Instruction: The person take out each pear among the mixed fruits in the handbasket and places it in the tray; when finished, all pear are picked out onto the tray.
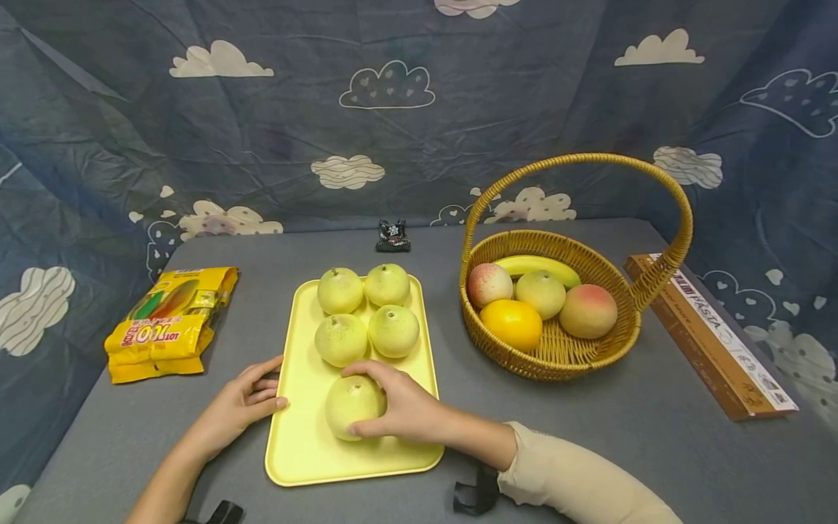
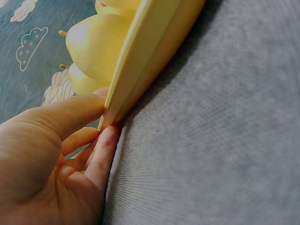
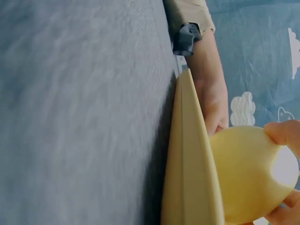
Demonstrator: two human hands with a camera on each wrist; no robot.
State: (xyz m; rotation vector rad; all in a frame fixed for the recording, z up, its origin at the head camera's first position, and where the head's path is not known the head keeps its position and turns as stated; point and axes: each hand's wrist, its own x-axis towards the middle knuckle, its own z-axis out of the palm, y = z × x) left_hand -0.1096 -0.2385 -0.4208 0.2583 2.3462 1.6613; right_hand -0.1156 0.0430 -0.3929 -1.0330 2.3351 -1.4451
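A yellow tray (image 1: 297, 444) lies on the grey table with several yellow-green pears (image 1: 394, 331) on its far half. My right hand (image 1: 406, 407) grips one more pear (image 1: 350, 407) on the near half, thumb on the near side and fingers on the far side. In the right wrist view this pear (image 3: 253, 173) shows just past the tray's rim (image 3: 192, 178). At the tray's left edge, my left hand (image 1: 245, 400) pinches the rim. The left wrist view has the thumb over the rim (image 2: 115, 93) and fingers below it.
Right of the tray stands a wicker basket (image 1: 550, 371) with a tall handle, holding a banana, peaches, an orange fruit and a pear. A long pasta box (image 1: 720, 342) lies beyond it. A yellow mango snack bag (image 1: 166, 327) sits left, a small black packet (image 1: 393, 236) behind.
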